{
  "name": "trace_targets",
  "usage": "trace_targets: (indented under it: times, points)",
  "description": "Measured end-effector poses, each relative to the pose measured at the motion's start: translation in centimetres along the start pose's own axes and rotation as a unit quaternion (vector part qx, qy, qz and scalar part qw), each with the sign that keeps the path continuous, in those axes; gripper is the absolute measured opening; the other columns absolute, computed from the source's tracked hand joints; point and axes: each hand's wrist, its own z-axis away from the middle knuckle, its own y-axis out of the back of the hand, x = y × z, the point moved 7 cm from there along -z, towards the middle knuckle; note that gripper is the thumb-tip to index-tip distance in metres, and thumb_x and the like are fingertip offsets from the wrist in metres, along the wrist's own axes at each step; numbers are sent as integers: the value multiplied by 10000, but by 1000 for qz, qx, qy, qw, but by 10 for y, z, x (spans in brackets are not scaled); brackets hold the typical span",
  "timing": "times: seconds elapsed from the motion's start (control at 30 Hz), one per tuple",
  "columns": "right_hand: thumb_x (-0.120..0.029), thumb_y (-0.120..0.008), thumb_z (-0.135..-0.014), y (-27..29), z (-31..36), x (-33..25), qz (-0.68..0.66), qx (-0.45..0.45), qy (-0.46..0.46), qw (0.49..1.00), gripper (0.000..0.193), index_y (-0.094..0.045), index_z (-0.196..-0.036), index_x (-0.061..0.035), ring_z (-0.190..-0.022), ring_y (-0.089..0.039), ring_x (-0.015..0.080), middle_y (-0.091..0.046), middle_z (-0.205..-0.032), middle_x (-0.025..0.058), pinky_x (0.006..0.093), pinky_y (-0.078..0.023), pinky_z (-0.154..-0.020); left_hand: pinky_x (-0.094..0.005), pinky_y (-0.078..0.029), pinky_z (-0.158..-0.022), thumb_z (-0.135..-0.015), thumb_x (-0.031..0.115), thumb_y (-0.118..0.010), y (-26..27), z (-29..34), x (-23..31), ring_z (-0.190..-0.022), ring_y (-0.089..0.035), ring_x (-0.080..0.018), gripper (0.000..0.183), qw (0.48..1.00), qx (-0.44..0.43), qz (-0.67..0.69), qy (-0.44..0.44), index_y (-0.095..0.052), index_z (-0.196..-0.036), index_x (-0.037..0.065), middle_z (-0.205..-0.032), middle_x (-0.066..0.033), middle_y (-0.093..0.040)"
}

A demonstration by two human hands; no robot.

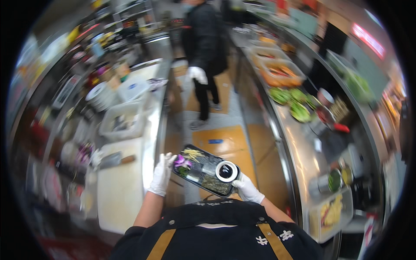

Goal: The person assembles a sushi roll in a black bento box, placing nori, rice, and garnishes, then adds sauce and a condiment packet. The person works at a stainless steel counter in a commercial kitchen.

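Both my hands wear white gloves and hold a black rectangular tray level in front of my body, above the aisle. The fingers of my left hand are at the tray's left end. My right hand grips the opposite end, thumb near the rim. In the tray stands a small white round bowl with dark liquid. Pale yellow strips, a purple flower and green leaves lie at the left end. A dark, grainy food fills the near side; blur hides its kind.
On the left counter lie a white cutting board, a cleaver and a plastic tub. Another person stands in the aisle ahead. The right counter holds lettuce, food tubs and jars.
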Motion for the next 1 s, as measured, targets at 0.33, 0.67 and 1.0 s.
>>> trace_targets:
  times: [0.33, 0.67, 1.0]
  points:
    - [-164, -705, -803, 88, 111, -97, -17, 339, 217, 915, 615, -485, -1364, -42, -1182, -543, 160, -597, -1243, 41, 381, -505, -947, -359, -324, -1060, -997, 561, -400, -97, -122, -123, -1323, -431, -246, 737, 959, -155, -35, 233, -285, -1511, 46, -1485, -131, -431]
    - [-1, -506, -811, 145, 229, -245, -34, 591, 400, 699, 442, -540, -1250, -47, -1066, -619, 228, -624, -1184, 63, 421, -558, -842, -362, -481, -587, -954, 272, -565, 17, -298, -329, -609, -578, -204, 199, 883, -180, -242, 359, -646, -898, 100, -726, -11, -604]
    - [-64, -454, -932, 305, 373, -414, -56, 676, 528, 511, 318, -481, -1225, 55, -1089, -631, 352, -588, -1192, 225, 525, -570, -889, -369, -486, -641, -957, 295, -574, -17, -327, -346, -664, -586, -208, 212, 852, -126, -313, 399, -644, -911, 101, -768, -19, -618]
